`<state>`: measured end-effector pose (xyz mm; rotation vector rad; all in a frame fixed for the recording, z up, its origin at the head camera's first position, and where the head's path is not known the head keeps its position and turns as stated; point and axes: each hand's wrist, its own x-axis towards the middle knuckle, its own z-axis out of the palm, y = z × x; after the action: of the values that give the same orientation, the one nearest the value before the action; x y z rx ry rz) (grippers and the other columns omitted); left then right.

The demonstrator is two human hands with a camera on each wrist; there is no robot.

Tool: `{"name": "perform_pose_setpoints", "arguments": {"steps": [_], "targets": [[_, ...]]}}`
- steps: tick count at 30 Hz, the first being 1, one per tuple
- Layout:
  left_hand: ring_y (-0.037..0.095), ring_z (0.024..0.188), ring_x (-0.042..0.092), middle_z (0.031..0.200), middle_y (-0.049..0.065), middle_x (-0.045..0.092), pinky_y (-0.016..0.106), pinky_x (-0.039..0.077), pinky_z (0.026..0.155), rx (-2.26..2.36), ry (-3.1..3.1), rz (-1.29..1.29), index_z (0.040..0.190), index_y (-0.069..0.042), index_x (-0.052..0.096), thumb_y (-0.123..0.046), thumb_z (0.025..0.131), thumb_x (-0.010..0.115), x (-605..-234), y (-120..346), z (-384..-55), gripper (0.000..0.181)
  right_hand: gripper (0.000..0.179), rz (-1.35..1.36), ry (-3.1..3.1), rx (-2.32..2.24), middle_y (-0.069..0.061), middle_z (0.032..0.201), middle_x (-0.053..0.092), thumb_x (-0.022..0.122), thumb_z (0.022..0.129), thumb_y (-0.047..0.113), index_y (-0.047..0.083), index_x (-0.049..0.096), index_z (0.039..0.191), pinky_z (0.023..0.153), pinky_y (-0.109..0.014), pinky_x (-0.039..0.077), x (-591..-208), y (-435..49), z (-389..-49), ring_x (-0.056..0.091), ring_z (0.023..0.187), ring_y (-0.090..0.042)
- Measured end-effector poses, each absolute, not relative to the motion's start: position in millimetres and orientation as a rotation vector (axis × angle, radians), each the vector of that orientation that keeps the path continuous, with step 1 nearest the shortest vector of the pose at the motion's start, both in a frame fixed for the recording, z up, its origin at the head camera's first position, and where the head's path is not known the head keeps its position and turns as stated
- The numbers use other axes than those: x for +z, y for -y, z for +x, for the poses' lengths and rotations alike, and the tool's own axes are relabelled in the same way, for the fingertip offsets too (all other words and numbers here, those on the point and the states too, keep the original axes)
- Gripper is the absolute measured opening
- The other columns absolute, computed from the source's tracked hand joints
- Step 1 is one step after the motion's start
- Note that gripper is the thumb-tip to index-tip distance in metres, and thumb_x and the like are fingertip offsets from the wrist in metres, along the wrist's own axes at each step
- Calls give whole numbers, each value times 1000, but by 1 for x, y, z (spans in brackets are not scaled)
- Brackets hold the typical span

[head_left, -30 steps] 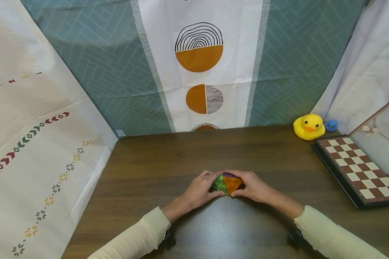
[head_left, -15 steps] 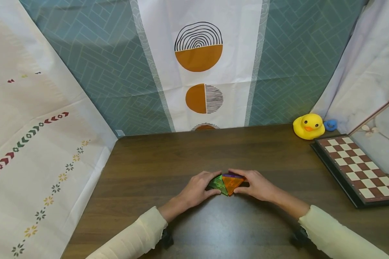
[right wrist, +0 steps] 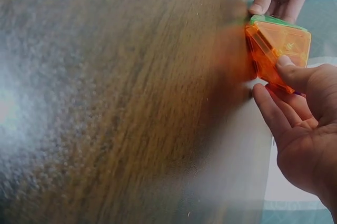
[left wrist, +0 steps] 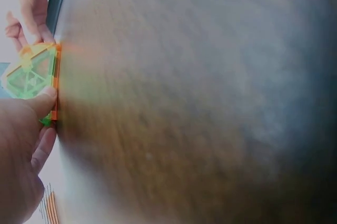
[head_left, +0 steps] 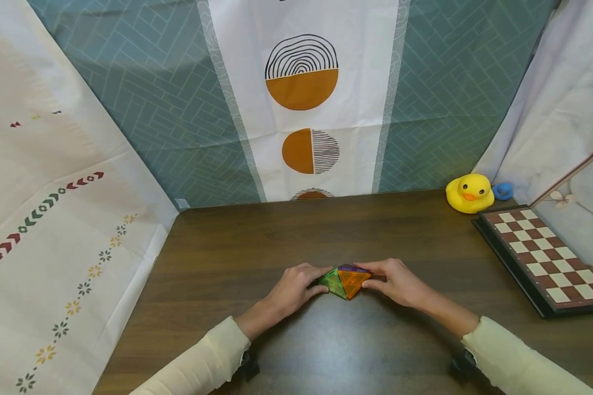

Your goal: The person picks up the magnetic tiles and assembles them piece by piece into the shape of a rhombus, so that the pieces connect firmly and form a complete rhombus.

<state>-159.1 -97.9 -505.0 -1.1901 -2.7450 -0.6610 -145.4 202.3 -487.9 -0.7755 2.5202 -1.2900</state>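
Observation:
A small shape of translucent magnetic tiles stands on the table between the two hands. In the head view its green tile (head_left: 333,283) is on the left, the orange tile (head_left: 353,281) on the right, and a purple tile (head_left: 353,268) shows along the far edge. My left hand (head_left: 296,285) pinches the left corner, thumb on the near side and fingers behind. On the opposite corner, the right hand (head_left: 400,282) holds the orange side, its thumb (right wrist: 287,62) against the tile in the right wrist view. The shape's underside is hidden.
A brown wooden table (head_left: 257,236) lies under both hands. At the back right sit a yellow rubber duck (head_left: 469,193) and a small blue one (head_left: 503,191). A chessboard (head_left: 546,255) lies along the right edge. Patterned cloths (head_left: 217,137) hang behind and beside the table.
Both hands have moved apart, the left to the left and the right to the right, sliding out to the shape's corners. More of the tiles shows; the shape itself has barely moved.

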Motion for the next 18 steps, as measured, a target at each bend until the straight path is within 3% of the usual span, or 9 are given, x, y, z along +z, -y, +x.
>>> {"name": "perform_pose_setpoints", "arguments": {"steps": [18], "targets": [[14,102,71,124,2,77,32,61,88,-572,2720,-1239,145,-11,67,-31,102,74,-506,98,-160,48,51,-781,-2593,-1234,-22,132,71,76,98,6,-4,62,145,93,-43,60,-487,-205,-140,73,115,-31]]}}
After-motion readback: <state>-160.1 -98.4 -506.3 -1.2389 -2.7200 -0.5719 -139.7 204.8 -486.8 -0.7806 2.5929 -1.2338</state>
